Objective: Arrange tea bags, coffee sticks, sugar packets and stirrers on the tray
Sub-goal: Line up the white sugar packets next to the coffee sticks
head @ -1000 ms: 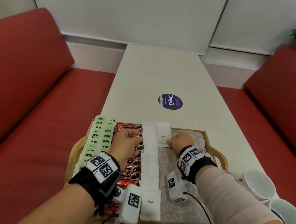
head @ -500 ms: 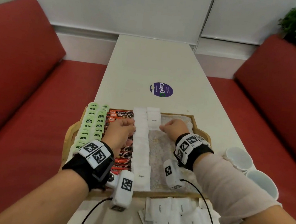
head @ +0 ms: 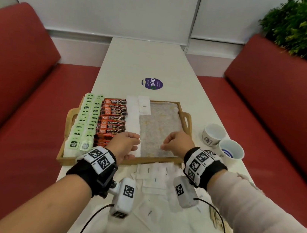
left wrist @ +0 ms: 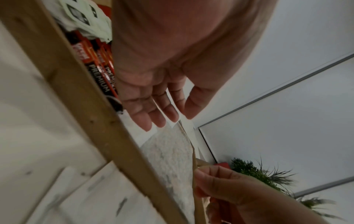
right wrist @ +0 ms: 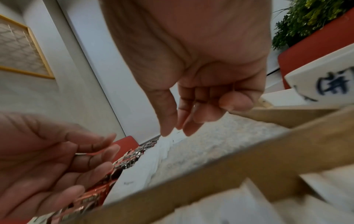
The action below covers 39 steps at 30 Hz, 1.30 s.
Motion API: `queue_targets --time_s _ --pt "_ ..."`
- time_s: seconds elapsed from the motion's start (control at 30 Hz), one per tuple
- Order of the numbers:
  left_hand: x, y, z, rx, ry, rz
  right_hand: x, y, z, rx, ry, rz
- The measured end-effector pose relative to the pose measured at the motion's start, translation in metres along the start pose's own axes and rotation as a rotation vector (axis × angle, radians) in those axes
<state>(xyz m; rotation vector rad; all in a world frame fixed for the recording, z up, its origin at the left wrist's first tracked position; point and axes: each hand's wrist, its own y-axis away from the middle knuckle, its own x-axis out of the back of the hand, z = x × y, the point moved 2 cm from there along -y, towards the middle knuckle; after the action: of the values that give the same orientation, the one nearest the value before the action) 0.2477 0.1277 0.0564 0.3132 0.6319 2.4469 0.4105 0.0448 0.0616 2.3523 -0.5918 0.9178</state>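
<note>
I see a tray point(head: 185, 120) of pale, matt wood with visible grain, lined with a rough, mottled paper-like sheet point(head: 158, 128). In the left half of the head view, the coffee sticks point(head: 112, 116) look like glossy printed foil, and the green tea bags point(head: 87, 119) like smooth sachets. The sugar packets point(head: 144, 106) are matt white paper. At right, 2 cups point(head: 221, 140) look like glazed, shiny ceramic. The table point(head: 146, 60) is smooth and matt; the benches point(head: 279, 105) look like red upholstery.
</note>
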Motion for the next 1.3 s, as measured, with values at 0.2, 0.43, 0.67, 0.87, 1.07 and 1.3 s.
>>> queue_targets --time_s 0.2,0.43,0.67,0.87,1.07,1.3 --pt "-0.017 0.022 -0.025 0.082 -0.107 -0.013 -0.012 0.037 0.027 -0.022 0.137 -0.088" --pt "-0.028 0.035 -0.036 0.109 -0.154 0.016 -0.048 0.065 0.031 0.196 0.367 -0.227" --pt "-0.029 0.04 -0.042 0.155 -0.223 0.025 -0.057 0.066 0.027 0.245 0.625 -0.231" --pt "-0.03 0.031 -0.047 0.265 -0.11 0.0 -0.056 0.062 0.025 0.273 0.638 -0.232" --pt "-0.032 0.028 -0.05 0.204 -0.07 0.057 -0.06 0.061 0.026 0.292 0.605 -0.202" --pt "-0.031 0.036 -0.051 0.229 -0.021 0.02 -0.065 0.065 0.023 0.352 0.685 -0.171"
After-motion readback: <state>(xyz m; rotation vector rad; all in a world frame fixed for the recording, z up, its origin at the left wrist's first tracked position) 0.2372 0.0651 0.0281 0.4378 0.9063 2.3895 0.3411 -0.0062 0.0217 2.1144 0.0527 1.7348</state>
